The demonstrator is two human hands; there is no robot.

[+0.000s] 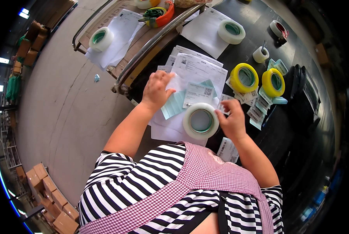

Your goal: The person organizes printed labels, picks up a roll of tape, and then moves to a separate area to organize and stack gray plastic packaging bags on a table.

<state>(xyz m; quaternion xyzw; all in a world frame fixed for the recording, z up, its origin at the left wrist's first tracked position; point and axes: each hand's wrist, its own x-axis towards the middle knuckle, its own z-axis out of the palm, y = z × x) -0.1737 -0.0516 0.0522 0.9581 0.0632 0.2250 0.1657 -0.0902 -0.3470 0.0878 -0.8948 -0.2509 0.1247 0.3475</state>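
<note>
My left hand (156, 89) lies over the left side of a stack of printed sheets (199, 66), its fingers curled around a crumpled bit of white paper. Beside its thumb are pale blue label strips (173, 105), with a white printed label (198, 94) on top. A large roll of clear tape (201, 121) sits on the lower part of the papers. Just right of that roll, my right hand (233, 119) has its thumb and fingers drawn together; whatever is between them is too small to make out. Barcode labels (225, 102) lie behind its fingertips.
Two yellow tape rolls (233, 78) stand on labels to the right, near black flat packages (303, 91). Farther back are another clear tape roll (237, 37) and a small white roll (260, 58). A cart with a metal rail (143, 48) adjoins the black table at left.
</note>
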